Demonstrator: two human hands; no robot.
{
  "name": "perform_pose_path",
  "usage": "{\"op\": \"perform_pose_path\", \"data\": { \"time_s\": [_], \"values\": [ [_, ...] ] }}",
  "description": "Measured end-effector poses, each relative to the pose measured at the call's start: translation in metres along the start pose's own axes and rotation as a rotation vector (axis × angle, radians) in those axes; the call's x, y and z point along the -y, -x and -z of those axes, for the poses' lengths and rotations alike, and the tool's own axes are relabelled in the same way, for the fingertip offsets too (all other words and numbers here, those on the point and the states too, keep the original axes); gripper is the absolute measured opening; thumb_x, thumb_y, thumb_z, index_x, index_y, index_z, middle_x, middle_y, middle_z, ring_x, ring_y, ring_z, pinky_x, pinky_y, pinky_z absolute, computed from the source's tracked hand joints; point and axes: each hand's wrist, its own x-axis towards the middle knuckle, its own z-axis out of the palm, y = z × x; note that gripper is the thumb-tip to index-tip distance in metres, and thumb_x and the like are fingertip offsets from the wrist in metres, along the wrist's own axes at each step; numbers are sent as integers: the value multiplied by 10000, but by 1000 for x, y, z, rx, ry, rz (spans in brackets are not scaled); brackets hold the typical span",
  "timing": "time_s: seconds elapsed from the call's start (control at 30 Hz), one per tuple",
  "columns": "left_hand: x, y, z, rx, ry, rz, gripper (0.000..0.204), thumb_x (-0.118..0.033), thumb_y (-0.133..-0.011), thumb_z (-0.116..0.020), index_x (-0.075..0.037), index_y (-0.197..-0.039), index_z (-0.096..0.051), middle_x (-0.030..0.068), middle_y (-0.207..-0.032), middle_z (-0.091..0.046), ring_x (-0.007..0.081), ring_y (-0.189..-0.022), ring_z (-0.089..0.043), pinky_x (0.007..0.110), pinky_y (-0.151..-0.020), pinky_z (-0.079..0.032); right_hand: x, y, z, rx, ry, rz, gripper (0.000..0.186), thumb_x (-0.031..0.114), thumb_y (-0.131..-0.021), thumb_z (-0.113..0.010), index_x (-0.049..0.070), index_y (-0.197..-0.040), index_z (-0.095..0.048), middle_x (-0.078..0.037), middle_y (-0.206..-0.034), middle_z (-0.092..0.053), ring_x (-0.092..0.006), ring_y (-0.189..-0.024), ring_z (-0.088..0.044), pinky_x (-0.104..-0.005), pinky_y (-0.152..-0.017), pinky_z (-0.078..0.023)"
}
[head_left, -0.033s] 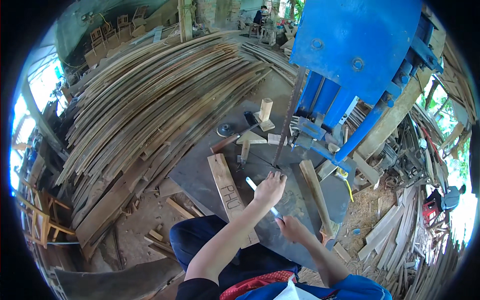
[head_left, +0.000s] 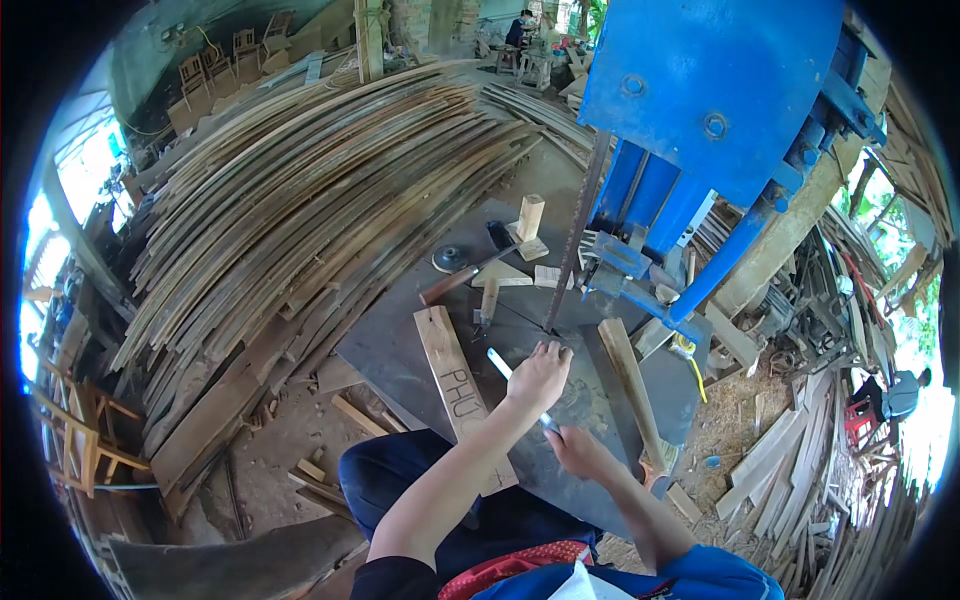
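A long, narrow, flat silver tool (head_left: 497, 361) lies slantwise just above the dark metal saw table (head_left: 400, 345); I cannot make out its exact kind. My left hand (head_left: 540, 375) is closed over its middle, knuckles up. Lower down, my right hand (head_left: 580, 452) grips its near end, which the fingers hide. The toothed bandsaw blade (head_left: 577, 235) comes down to the table just beyond my left hand. Left of my hands rests a wooden plank (head_left: 447, 365) with dark handwriting.
A wood-handled tool (head_left: 450, 287), a wood block (head_left: 530, 218) and a black round piece (head_left: 450, 258) lie on the table's far part. A brush (head_left: 655, 470) sits by a wooden bar (head_left: 630, 390) on the right. The blue saw housing (head_left: 710, 90) looms ahead; stacked boards (head_left: 330, 190) fill the left.
The silver tool has slid slightly away and to the left. My right hand has shifted a little the same way, while my left hand stays nearly in place.
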Motion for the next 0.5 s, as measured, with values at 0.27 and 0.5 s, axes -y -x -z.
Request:
{"op": "perform_pose_path", "data": {
  "time_s": [0.27, 0.5],
  "values": [
    [-2, 8, 5, -54, -19, -14, 275, -96, -917, -524, -6, -1174, -555, 212, -1231, -570, 383, -1255, -551, 398, -986, -533, 14, 19, -7, -2, -42, -52, 394, 329, -1015, -496, -27, -920, -636, -312, -863, -657, -511, -858, -631, -593, -758, -489],
    [-4, -1, 14, 49, 47, 26, 371, -72, -897, -525, -82, -1268, -544, 192, -1274, -555, 378, -1303, -511, 417, -949, -554, 14, -4, -18, -87, -46, -21, 394, 326, -1016, -502, -38, -929, -628, -309, -809, -646, -511, -815, -630, -587, -709, -480]
  ]
}}
